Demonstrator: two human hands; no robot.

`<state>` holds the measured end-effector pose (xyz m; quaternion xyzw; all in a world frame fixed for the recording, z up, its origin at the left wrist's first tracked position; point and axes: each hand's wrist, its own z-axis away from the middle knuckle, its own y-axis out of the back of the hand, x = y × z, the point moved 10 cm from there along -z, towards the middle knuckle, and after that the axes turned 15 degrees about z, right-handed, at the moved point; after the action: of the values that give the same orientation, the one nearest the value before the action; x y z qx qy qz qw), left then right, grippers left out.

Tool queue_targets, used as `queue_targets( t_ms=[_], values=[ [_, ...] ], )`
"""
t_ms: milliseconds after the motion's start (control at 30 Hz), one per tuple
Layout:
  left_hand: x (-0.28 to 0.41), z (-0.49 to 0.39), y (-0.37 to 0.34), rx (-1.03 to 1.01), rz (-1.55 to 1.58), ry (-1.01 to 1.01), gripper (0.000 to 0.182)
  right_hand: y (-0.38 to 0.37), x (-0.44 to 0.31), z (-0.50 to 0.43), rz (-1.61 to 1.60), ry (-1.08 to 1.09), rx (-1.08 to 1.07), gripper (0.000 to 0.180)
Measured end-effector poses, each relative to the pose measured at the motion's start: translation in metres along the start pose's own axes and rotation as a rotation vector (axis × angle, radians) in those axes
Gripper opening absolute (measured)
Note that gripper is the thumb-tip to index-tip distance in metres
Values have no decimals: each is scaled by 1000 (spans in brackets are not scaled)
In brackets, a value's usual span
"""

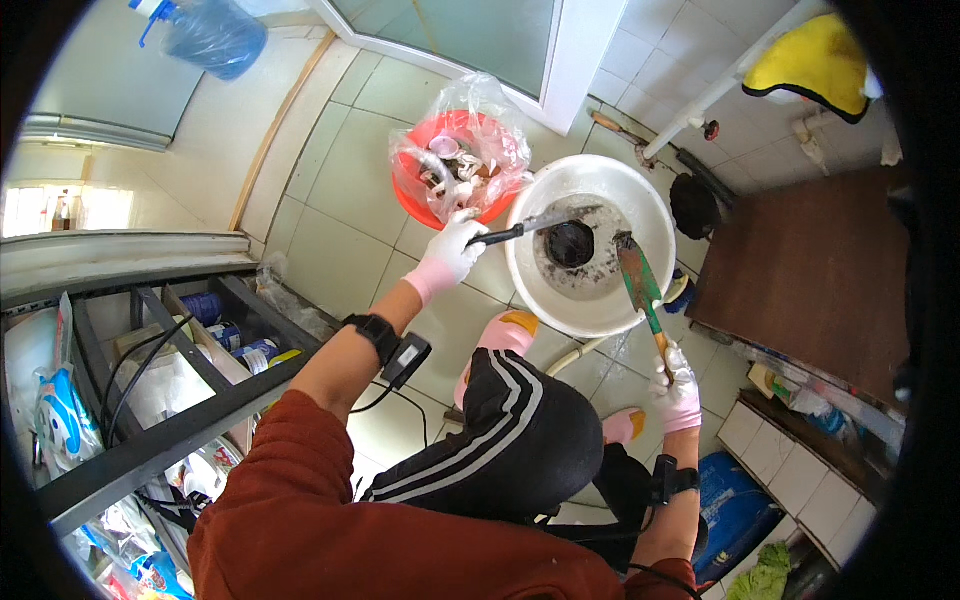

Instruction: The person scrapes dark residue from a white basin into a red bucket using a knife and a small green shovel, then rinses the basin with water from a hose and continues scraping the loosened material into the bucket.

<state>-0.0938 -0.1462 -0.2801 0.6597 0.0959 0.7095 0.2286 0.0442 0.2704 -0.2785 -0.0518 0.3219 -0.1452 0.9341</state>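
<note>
In a white and pink glove, my left hand [453, 251] grips the black handle of a long flat-bladed tool [551, 220], perhaps a knife. Its blade reaches over a white plastic basin [534, 281]. My right hand [677, 386], gloved the same way, holds a green garden trowel [639, 281] by its wooden handle. The trowel's blade is smeared with brown dirt, and its tip points into the basin. A dark round object [570, 244] sits on the basin's floor, among grey, gritty residue. I cannot tell what that object is.
A red bucket [409, 206] lined with a clear bag holds mixed scraps beside the basin. A wooden-handled tool [619, 127] and a scrub brush [679, 291] lie nearby. A dark metal shelf [180, 435] stands left, a brown board [810, 277] right. A pale hose [574, 356] crosses the tiles.
</note>
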Motion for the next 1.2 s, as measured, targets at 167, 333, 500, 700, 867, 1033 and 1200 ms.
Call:
queue_targets(
  t_ms=[167,333,500,700,867,1033,1200],
  values=[
    [21,33,35,143,99,-56,23,-37,-50,34,114,133,-36,34],
    [-30,57,72,463,809,216,24,-131,-97,34,399,335,-149,37],
    [-33,68,86,577,1023,246,26,-247,-122,-2,874,767,-108,36],
    [-21,67,77,563,1075,276,27,-302,-105,-33,1609,1057,114,42],
    [5,66,68,476,993,248,25,-262,-129,0,1191,1195,73,39],
    [38,69,36,226,802,246,20,-154,-137,20,1051,953,159,36],
    [28,67,-7,109,715,416,18,-101,-116,7,1313,879,353,32]
  ],
)
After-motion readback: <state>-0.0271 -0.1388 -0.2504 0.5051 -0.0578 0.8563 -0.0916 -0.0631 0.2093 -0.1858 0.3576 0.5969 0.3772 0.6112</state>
